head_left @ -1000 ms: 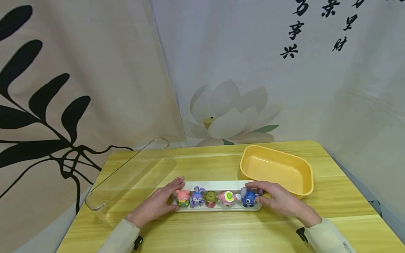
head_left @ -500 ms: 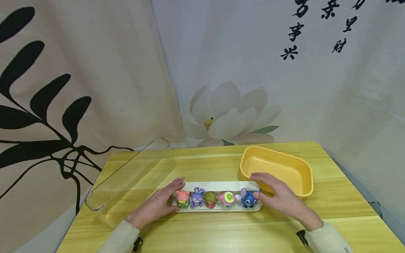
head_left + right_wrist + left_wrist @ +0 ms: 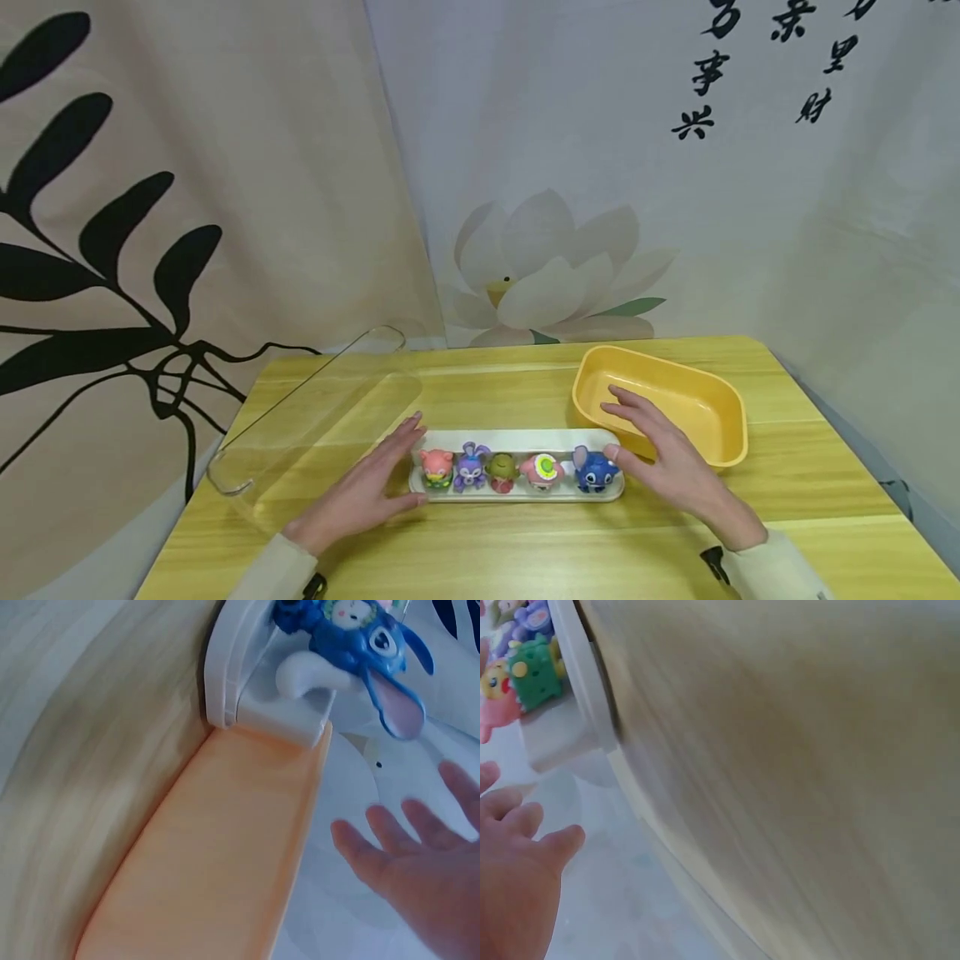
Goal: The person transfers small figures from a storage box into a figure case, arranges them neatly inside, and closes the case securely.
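Observation:
A long white tray [image 3: 495, 438] holds a row of small figurines: a pink pig [image 3: 437, 467], a purple rabbit [image 3: 471, 471], a green one [image 3: 502, 472], a pink one with a yellow-green swirl [image 3: 542, 472] and a blue big-eared one [image 3: 596, 471]. At the tray's left end is my left hand [image 3: 360, 496], fingers spread and holding nothing. My right hand [image 3: 678, 467] hovers by the right end with fingers apart, partly over the yellow basin [image 3: 652, 392]. Its thumb is close to the blue figurine; whether they touch I cannot tell. Both wrist views show spread fingers [image 3: 386, 862] without any object.
A large transparent plastic cover [image 3: 300, 387] lies on the left of the wooden table [image 3: 510, 550], slanting toward the back edge. The yellow basin stands behind the tray's right end. A printed curtain [image 3: 300, 167] hangs behind the table.
My right hand has lifted off the tray's right end and its fingers have spread back over the basin. The left hand has eased slightly left. The tray and figurines stay in place.

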Tool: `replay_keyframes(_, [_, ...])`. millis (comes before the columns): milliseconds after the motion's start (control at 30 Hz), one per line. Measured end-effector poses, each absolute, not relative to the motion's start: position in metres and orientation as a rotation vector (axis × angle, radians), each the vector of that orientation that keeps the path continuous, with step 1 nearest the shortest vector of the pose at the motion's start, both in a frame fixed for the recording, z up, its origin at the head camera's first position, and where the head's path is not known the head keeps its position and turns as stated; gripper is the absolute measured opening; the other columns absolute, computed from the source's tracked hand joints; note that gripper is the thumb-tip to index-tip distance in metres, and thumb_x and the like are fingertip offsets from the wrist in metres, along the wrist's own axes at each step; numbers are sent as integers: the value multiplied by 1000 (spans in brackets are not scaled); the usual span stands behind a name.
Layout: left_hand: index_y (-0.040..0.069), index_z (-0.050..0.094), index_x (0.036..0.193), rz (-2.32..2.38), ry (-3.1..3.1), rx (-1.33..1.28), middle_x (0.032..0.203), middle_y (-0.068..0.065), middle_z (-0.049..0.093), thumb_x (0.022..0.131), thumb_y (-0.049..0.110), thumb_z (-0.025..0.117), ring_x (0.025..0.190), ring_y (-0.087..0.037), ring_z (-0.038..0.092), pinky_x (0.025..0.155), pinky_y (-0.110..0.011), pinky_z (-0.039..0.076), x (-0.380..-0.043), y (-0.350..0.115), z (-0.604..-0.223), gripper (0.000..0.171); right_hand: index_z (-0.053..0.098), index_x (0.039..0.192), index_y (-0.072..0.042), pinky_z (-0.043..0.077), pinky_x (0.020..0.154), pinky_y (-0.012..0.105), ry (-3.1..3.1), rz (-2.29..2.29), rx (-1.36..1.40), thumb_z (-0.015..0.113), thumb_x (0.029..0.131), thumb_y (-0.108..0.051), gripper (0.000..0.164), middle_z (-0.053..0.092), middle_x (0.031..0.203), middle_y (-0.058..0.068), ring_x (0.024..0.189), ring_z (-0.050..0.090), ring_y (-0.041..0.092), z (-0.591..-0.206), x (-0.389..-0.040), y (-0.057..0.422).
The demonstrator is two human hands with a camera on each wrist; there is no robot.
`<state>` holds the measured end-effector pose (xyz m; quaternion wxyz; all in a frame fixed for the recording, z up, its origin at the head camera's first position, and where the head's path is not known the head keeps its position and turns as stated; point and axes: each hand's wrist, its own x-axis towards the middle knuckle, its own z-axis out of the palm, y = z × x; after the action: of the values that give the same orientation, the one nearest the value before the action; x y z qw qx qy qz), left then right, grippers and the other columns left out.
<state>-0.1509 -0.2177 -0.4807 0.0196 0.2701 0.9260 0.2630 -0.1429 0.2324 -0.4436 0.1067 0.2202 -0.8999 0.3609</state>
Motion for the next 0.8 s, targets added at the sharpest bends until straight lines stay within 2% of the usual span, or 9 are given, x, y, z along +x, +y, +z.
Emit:
replay_keyframes(67, [19, 26, 166, 803, 2924, 861, 174, 1, 8, 90, 53, 74, 154, -36, 26, 116, -62, 33, -146, -220, -478, 95, 56, 147, -15, 43, 103, 74, -2631, 1070, 625, 71, 98, -27, 53, 38, 164, 9, 143, 41, 45, -444, -142, 231])
replay_keyframes(167, [14, 31, 164, 784, 3038, 955, 172, -5, 17, 91, 51, 75, 151, -40, 31, 119, -61, 30, -140, -222, -476, 93, 55, 149, -13, 42, 102, 74, -2598, 1083, 591, 71, 97, -26, 55, 37, 165, 8, 145, 39, 45, -444, -142, 229])
replay_keyframes(300, [7, 33, 162, 762, 3251, 1069, 166, -14, 33, 89, 44, 79, 148, -36, 37, 128, -48, 19, -135, -226, -471, 94, 55, 148, -11, 42, 102, 75, -2559, 1099, 571, 71, 97, -24, 55, 36, 166, 5, 145, 39, 44, -444, -141, 225])
replay_keyframes(367, [4, 33, 161, 791, 3336, 1095, 164, -14, 38, 92, 50, 73, 150, -32, 36, 130, -41, 12, -133, -229, -468, 92, 56, 148, -12, 41, 102, 75, -2539, 1111, 569, 71, 96, -23, 54, 36, 166, 4, 145, 39, 44, -444, -140, 222])
replay_keyframes(533, [-1, 42, 155, 868, 3503, 1110, 158, -18, 45, 101, 66, 50, 151, -30, 35, 130, -44, 12, -128, -236, -456, 86, 57, 147, -14, 40, 102, 77, -2515, 1134, 576, 70, 96, -21, 53, 36, 166, 3, 146, 39, 43, -441, -138, 214])
replay_keyframes(700, [-5, 53, 144, 894, 3666, 1014, 149, -23, 53, 102, 64, 49, 146, -33, 42, 129, -49, 16, -122, -248, -445, 80, 57, 147, -16, 42, 102, 75, -2486, 1151, 612, 70, 96, -21, 53, 36, 166, 2, 146, 40, 42, -436, -137, 203])
replay_keyframes(800, [-6, 54, 142, 941, 3723, 869, 145, -24, 55, 103, 62, 50, 143, -35, 45, 129, -50, 17, -118, -258, -441, 79, 58, 146, -17, 45, 101, 72, -2454, 1153, 648, 70, 95, -20, 53, 37, 165, 3, 144, 42, 41, -435, -136, 195])
